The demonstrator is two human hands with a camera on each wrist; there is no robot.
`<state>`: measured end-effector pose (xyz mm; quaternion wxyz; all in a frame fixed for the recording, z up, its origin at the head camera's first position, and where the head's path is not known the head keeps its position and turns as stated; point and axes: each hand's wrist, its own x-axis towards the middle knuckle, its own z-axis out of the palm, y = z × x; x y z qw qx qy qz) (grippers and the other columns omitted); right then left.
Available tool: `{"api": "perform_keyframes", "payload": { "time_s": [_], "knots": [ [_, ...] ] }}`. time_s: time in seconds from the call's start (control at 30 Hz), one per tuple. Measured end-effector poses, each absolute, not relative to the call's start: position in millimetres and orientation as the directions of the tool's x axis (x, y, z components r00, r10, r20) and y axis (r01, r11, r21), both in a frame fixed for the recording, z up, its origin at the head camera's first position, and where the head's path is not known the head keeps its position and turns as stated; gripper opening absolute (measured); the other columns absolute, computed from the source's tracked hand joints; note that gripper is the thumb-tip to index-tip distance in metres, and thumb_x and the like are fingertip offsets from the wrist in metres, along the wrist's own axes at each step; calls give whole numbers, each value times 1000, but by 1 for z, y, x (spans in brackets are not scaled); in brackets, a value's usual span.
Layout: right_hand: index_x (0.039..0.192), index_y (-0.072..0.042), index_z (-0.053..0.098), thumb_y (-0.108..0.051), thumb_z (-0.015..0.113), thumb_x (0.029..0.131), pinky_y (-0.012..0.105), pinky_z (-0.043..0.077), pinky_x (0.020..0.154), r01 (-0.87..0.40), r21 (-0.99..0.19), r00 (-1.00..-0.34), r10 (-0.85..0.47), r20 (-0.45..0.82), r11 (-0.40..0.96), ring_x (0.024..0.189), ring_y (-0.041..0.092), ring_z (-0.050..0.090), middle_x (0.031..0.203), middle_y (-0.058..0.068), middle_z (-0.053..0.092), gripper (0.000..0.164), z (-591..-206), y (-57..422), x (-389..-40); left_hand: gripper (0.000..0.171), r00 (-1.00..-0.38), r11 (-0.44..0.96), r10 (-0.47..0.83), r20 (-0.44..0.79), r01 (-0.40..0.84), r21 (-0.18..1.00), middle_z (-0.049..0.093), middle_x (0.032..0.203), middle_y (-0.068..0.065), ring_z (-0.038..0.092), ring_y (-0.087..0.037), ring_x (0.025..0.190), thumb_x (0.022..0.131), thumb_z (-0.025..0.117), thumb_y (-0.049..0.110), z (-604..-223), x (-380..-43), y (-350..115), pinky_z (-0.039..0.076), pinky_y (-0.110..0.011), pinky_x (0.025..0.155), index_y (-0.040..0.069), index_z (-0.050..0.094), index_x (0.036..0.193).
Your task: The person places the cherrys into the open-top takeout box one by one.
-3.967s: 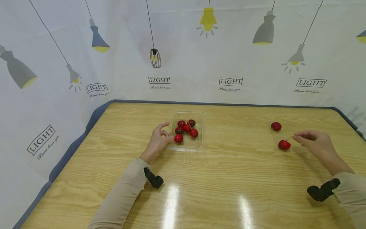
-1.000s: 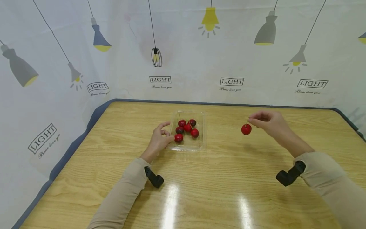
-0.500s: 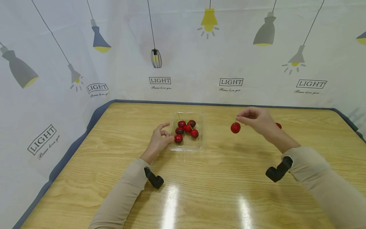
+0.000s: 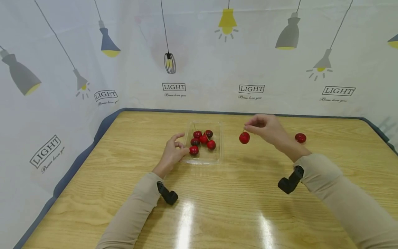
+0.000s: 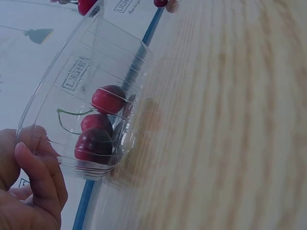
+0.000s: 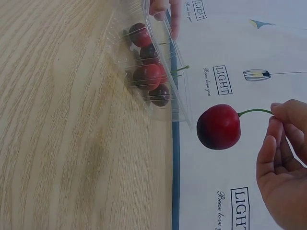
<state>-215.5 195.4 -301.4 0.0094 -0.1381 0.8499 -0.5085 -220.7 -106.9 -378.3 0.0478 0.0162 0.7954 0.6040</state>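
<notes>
My right hand (image 4: 268, 129) pinches the thin green stem of a red cherry (image 4: 244, 138) between thumb and fingertips. The cherry hangs above the table, a short way right of a clear plastic container (image 4: 217, 152). In the right wrist view the held cherry (image 6: 219, 127) dangles from its stem, with the container (image 6: 163, 112) beyond it. Inside the container lie several red and dark cherries (image 4: 203, 139), some with stems. At the container's left side my left hand (image 4: 171, 152) grips the rim; in the left wrist view its thumb and fingers (image 5: 36, 167) pinch the plastic edge.
One more cherry (image 4: 300, 138) lies on the wooden table (image 4: 236, 193) at the right, past my right wrist. A white curtain (image 4: 205, 52) printed with lamps hangs behind the table. Black wrist cameras (image 4: 168, 194) are strapped to both sleeves.
My right hand has lifted the cherry by its stem from the table's right side and carried it left toward the container. The left hand has stayed at the rim.
</notes>
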Motion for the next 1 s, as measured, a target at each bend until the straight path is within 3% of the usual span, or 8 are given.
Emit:
{"api": "perform_keyframes", "payload": {
  "time_s": [0.2, 0.4, 0.63, 1.0],
  "knots": [
    [95, 2, 60, -22, 62, 82, 22, 44, 65, -227, -868, -958, -261, 118, 441, 75, 9, 56, 88, 8, 62, 27, -301, 181, -221, 61, -997, 283, 59, -48, -30, 959, 42, 65, -2, 34, -7, 41, 73, 56, -4, -383, -222, -107, 30, -20, 37, 10, 39, 130],
    [92, 2, 60, -18, 63, 82, 23, 44, 62, -250, -861, -952, -275, 135, 443, 71, 11, 55, 83, 4, 61, 22, -305, 169, -227, 61, -997, 285, 54, -48, -30, 958, 43, 66, -2, 34, -8, 41, 72, 56, -3, -383, -223, -108, 30, -20, 37, 10, 39, 129],
    [92, 2, 61, -16, 62, 82, 23, 44, 63, -259, -858, -945, -301, 129, 444, 72, 10, 56, 87, 10, 61, 21, -305, 155, -228, 61, -996, 282, 64, -63, -42, 959, 42, 67, -2, 34, -8, 41, 72, 55, -3, -383, -224, -108, 30, -19, 37, 10, 39, 130],
    [91, 1, 61, -14, 61, 83, 24, 45, 65, -263, -860, -936, -334, 116, 438, 72, 14, 55, 86, 9, 61, 17, -298, 137, -231, 62, -995, 283, 70, -69, -46, 958, 42, 65, -1, 34, -6, 40, 73, 55, -4, -381, -224, -108, 31, -20, 37, 10, 38, 131]
  ]
}}
